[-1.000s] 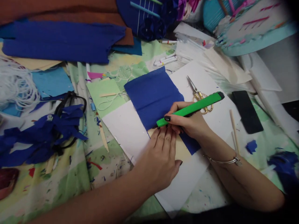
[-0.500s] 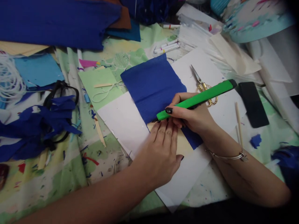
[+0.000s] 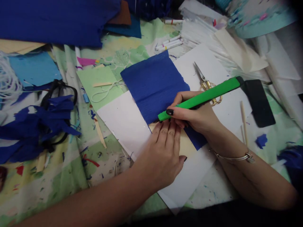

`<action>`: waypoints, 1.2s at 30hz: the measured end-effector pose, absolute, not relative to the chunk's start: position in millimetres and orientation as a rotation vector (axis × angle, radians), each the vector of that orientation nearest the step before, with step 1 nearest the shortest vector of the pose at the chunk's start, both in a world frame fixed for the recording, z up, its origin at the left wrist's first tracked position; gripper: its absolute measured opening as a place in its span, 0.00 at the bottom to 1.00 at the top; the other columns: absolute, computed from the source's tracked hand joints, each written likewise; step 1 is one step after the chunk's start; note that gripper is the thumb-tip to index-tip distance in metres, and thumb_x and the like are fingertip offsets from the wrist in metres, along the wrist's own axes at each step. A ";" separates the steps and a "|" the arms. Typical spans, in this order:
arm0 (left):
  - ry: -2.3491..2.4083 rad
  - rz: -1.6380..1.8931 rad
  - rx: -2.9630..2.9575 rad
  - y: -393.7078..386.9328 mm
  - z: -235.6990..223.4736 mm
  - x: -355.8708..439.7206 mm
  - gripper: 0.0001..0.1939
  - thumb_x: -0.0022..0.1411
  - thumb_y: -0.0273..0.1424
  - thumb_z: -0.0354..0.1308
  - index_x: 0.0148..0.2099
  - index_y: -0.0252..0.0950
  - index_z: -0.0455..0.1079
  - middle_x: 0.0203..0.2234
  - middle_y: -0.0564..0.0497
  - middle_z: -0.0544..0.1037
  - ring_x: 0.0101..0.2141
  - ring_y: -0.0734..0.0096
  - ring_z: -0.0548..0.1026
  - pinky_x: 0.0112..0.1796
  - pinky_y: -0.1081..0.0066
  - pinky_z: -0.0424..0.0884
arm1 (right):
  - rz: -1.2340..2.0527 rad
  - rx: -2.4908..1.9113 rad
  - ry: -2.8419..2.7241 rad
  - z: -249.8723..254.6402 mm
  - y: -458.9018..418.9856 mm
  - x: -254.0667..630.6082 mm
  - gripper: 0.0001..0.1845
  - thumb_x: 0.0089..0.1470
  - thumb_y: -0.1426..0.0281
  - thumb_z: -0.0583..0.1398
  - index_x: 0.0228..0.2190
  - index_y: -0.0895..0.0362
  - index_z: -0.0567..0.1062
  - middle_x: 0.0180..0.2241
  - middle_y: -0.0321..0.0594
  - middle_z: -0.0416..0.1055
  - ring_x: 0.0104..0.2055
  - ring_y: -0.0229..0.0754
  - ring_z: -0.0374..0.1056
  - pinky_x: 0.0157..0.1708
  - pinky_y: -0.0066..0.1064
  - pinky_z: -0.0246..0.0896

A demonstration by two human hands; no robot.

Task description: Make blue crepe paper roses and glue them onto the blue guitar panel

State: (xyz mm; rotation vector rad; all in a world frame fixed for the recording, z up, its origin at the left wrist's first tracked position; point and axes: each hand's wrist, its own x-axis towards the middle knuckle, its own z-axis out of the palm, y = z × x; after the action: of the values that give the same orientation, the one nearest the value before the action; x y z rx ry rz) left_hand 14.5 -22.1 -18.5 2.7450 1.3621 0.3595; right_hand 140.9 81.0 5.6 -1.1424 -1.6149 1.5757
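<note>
My right hand is closed in a pen-like grip around a long, flat green utility knife with a black rear end. The knife's front end rests at the lower edge of a blue crepe paper piece; no blade can be made out. My left hand lies flat, fingers stretched, on a cream card just below that edge. Its fingertips are close to the knife's front end. Under the blue paper and card are white sheets. Gold-handled scissors lie beyond my right hand.
Blue scraps and white cord lie at left. A black phone-like slab and a thin wooden stick are at right. Markers and clear plastic sleeves sit at the back, near a light-blue decorated object.
The view has shifted slightly. Both hands keep nearly the same pose, with the green knife still at the blue paper's lower edge.
</note>
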 end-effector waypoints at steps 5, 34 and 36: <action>1.380 0.343 2.748 -22.6 -17.9 14.7 0.36 0.64 0.42 0.46 0.61 0.12 0.56 0.57 0.24 0.63 0.58 0.39 0.61 0.58 0.50 0.55 | 1.552 -1.138 -1.619 4.9 80.6 140.7 0.14 0.45 0.66 0.67 0.20 0.57 0.68 0.13 0.30 0.65 0.14 0.30 0.58 0.13 0.23 0.50; 1.379 0.353 2.722 -24.0 -19.7 14.0 0.36 0.65 0.42 0.45 0.62 0.11 0.54 0.59 0.23 0.60 0.60 0.38 0.56 0.59 0.50 0.52 | 1.653 -1.100 -1.542 3.9 82.6 144.2 0.14 0.45 0.65 0.67 0.21 0.58 0.69 0.12 0.30 0.65 0.13 0.31 0.56 0.12 0.23 0.48; 1.379 0.353 2.722 -23.4 -19.8 14.0 0.36 0.66 0.42 0.44 0.62 0.12 0.53 0.59 0.23 0.59 0.61 0.38 0.55 0.59 0.50 0.51 | 1.667 -1.086 -1.527 2.8 83.5 144.7 0.13 0.45 0.66 0.67 0.21 0.58 0.69 0.12 0.30 0.65 0.13 0.30 0.56 0.12 0.23 0.48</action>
State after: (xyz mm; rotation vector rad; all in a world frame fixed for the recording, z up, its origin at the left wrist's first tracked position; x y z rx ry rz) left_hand 14.0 -23.4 -19.8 2.7218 1.3790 0.3525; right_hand 144.7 83.5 2.8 -1.0856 -1.5265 1.6672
